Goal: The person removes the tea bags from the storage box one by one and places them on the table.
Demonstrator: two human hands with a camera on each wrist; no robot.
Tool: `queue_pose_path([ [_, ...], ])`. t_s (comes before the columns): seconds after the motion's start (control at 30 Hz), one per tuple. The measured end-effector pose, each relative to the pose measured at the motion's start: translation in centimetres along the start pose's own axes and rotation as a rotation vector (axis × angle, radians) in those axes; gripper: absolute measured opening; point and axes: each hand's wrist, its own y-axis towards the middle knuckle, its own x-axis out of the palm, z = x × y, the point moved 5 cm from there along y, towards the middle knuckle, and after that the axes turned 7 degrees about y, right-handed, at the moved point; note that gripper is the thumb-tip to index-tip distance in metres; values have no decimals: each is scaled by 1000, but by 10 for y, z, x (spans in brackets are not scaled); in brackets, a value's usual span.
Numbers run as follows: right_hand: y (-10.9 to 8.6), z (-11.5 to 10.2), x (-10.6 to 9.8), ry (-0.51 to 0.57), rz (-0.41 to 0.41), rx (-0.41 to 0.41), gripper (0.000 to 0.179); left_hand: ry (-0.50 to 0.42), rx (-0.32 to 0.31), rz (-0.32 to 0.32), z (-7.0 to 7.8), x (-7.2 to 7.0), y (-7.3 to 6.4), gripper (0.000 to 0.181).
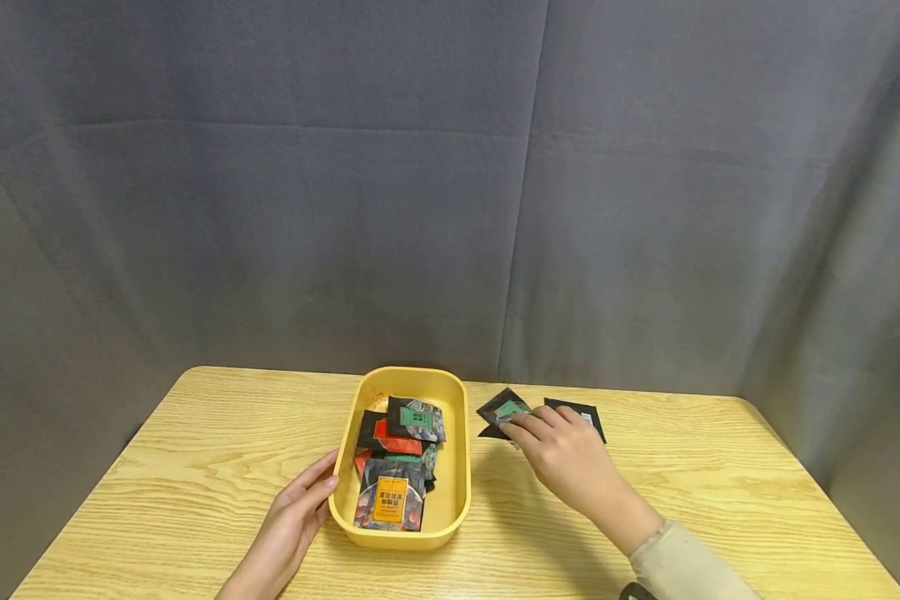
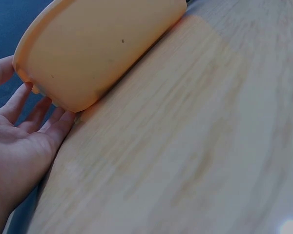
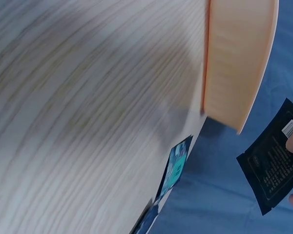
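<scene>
"2 hands at work: what does your left hold?"

"My left hand (image 1: 292, 510) rests open against the yellow bin (image 1: 452, 492), fingers fairly straight on the outer wall at its left side."

"And your right?"

"My right hand (image 1: 570, 460) pinches 1 black packet (image 1: 508, 407), green label up; the right wrist view shows my thumb on its printed back."

"Where exactly is that packet?"

"At my right fingertips, raised over the wooden table (image 1: 217, 467), near the bin's right side. The bin stands between it and my left hand, well apart."

"What else is close by?"

"2 table packets (image 3: 175, 166) lie near my right hand, below it. Inside the bin, piled packets (image 1: 390, 500) overlap, showing orange, red and green labels."
</scene>
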Motion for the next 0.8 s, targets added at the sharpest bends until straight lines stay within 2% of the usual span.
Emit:
queue_pose_path([
  [0.33, -23, 20, -3, -6, -20, 44, 45, -11, 12, 11, 0, 0, 0, 60],
  [0.43, -29, 26, -6, -11, -31, 57, 47, -6, 7, 12, 0, 0, 0, 61],
  [0.67, -45, 40, -10, -7, 9, 65, 47, -1, 7, 15, 0, -1, 0, 60],
  [0.8, -57, 50, -10, -6, -3, 93, 50, -10, 11, 13, 0, -1, 0, 60],
])
